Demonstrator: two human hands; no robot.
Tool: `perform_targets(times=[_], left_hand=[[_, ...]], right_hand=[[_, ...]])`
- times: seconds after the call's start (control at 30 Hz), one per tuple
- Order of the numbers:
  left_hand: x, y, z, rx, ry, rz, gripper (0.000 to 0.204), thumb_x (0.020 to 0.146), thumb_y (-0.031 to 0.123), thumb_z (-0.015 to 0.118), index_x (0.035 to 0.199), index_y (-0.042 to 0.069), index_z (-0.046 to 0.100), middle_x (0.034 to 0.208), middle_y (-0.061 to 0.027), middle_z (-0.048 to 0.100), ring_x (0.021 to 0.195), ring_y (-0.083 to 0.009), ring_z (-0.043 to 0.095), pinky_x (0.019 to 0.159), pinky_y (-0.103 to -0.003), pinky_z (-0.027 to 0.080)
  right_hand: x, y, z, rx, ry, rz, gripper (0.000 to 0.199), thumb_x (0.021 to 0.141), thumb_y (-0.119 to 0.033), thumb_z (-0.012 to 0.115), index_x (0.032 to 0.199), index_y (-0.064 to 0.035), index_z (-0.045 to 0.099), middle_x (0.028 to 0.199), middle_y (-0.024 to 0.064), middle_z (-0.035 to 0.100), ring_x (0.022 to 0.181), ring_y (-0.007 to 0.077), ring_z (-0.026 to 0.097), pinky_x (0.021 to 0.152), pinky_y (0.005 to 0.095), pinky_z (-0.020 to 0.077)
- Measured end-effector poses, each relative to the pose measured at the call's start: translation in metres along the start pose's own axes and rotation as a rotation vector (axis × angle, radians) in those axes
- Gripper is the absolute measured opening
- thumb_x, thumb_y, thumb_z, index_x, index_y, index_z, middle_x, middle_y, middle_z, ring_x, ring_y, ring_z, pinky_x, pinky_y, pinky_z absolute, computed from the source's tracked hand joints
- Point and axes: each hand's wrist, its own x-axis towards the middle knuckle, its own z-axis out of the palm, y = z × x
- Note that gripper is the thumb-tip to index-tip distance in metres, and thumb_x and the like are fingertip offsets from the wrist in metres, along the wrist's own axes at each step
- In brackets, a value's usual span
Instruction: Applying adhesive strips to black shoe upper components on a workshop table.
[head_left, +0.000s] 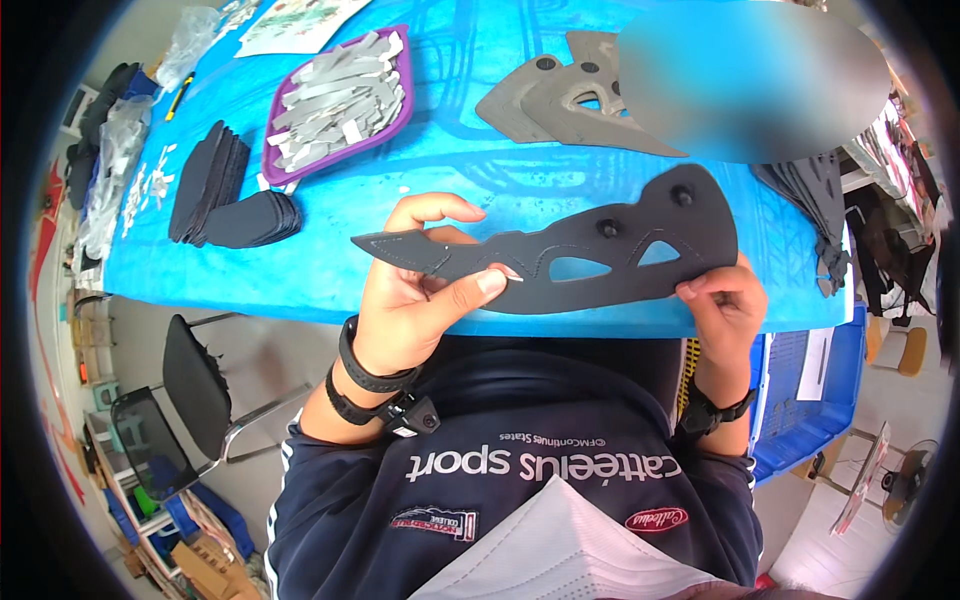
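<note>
A flat, curved black panel (600, 285) is held up between both hands, above the near edge of the table. Two openings are cut through it, stitched lines run over its face, and two round black knobs stand on its upper part. My left hand (405, 305) grips its narrower left part, thumb on the front. Beside that thumb tip shows a small pale sliver (513, 273), too small to name. My right hand (727, 305) pinches the lower right edge between thumb and fingers.
On the blue-covered table (440, 130), a purple basket (268, 150) holds many grey strips. Stacks of black pieces (215, 185) lie left, grey panels (540, 100) lie far, and more black panels (805, 190) lie right. A blue crate (815, 400) and a chair (195, 385) stand beside me.
</note>
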Motion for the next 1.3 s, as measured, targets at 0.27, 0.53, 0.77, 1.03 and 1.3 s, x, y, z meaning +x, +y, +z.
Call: perform_targets(times=[0.27,0.53,0.77,1.03,1.3], left_hand=[[-0.024,0.025,-0.013,0.362,0.176,0.42,0.048,0.088,0.009,0.041,0.131,-0.003,0.022,0.105,-0.0167,0.057,0.096,-0.0215,0.055,0.087,-0.031,0.038],[0.075,0.081,-0.14,1.589,0.123,0.239,0.026,0.081,0.017,0.053,0.104,0.005,0.057,0.099,-0.0164,0.059,0.088,-0.0303,0.057,0.078,-0.036,0.044],[0.147,0.052,-0.168,1.685,0.065,0.243,0.028,0.075,0.017,0.058,0.102,0.009,0.059,0.096,-0.0149,0.06,0.089,-0.0293,0.056,0.083,-0.035,0.043],[0.173,0.041,-0.167,1.698,-0.026,-0.057,0.017,0.067,0.006,0.065,0.084,0.005,0.061,0.077,-0.0083,0.063,0.073,-0.019,0.06,0.065,-0.028,0.046],[0.167,0.066,-0.183,1.554,-0.088,0.202,0.019,0.072,0.005,0.059,0.091,0.008,0.06,0.075,-0.0042,0.059,0.064,-0.0134,0.056,0.06,-0.026,0.045]], right_hand=[[-0.028,-0.049,0.0,0.239,0.216,-0.039,0.057,0.069,0.005,0.066,0.117,-0.0028,0.035,0.094,0.0113,0.053,0.087,0.0169,0.055,0.073,0.0253,0.0461],[-0.019,-0.032,-0.036,0.375,0.537,-0.09,0.021,0.081,-0.003,0.055,0.1,-0.0041,0.046,0.09,0.0081,0.057,0.076,0.016,0.058,0.065,0.0293,0.0516],[-0.02,-0.028,-0.036,0.4,0.514,-0.084,0.019,0.083,-0.001,0.051,0.1,-0.0054,0.045,0.09,0.0077,0.057,0.077,0.0154,0.059,0.067,0.0282,0.0518],[-0.023,-0.026,-0.035,0.376,0.504,-0.046,0.019,0.083,-0.002,0.052,0.101,-0.0037,0.045,0.09,0.0086,0.057,0.077,0.0157,0.059,0.066,0.0285,0.0511],[-0.024,-0.026,-0.036,0.358,0.484,-0.049,0.019,0.083,-0.001,0.05,0.101,-0.0035,0.044,0.09,0.0087,0.057,0.077,0.0163,0.059,0.066,0.0283,0.0505]])
